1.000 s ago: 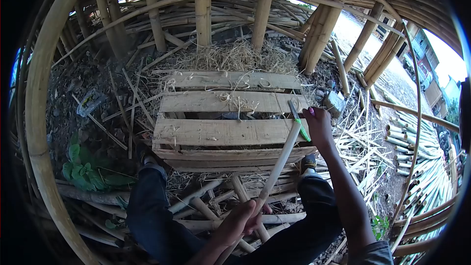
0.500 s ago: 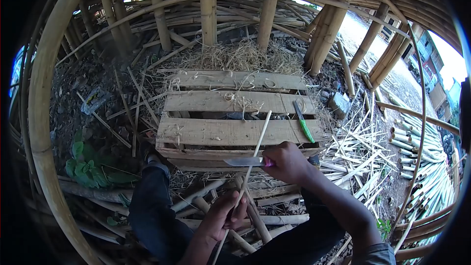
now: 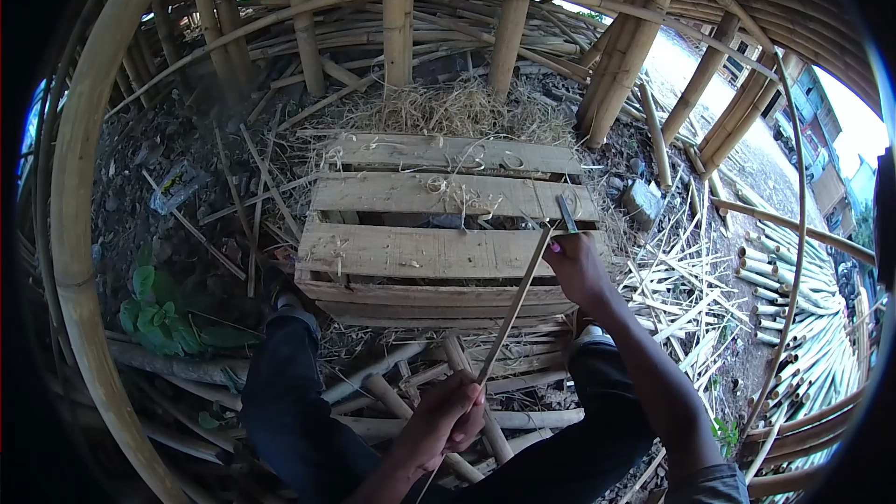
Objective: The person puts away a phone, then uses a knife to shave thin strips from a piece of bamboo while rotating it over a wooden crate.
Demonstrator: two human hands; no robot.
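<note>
My left hand is closed around the near end of a thin bamboo strip, which slants up and away over a wooden pallet. My right hand grips a knife with a pink handle at the strip's far end, over the pallet's right side. The knife's blade is hidden by the hand and strip. A second knife lies on the pallet just beyond my right hand, only its blade showing. My knees in dark trousers flank the strip.
Shavings litter the pallet. Cut bamboo pieces lie between my feet. Split strips and stacked poles are on the right. Upright bamboo posts stand behind, a curved bamboo hoop arcs on the left, and green leaves grow nearby.
My right hand has run the pink-handled knife along the strip, from close to my body out to its far end. It now covers the green handle of the knife lying on the pallet.
</note>
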